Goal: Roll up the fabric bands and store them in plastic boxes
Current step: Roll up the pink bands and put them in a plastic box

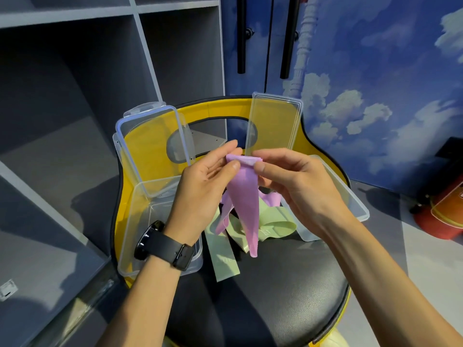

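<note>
Left hand (203, 179): pinching the purple band (244, 196) at its top left.
Right hand (295, 181): pinching the band's folded top edge, right side.

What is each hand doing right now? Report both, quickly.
Left hand: fingers pinch the top edge of the purple fabric band.
Right hand: fingers pinch the same band's folded top edge.
</note>
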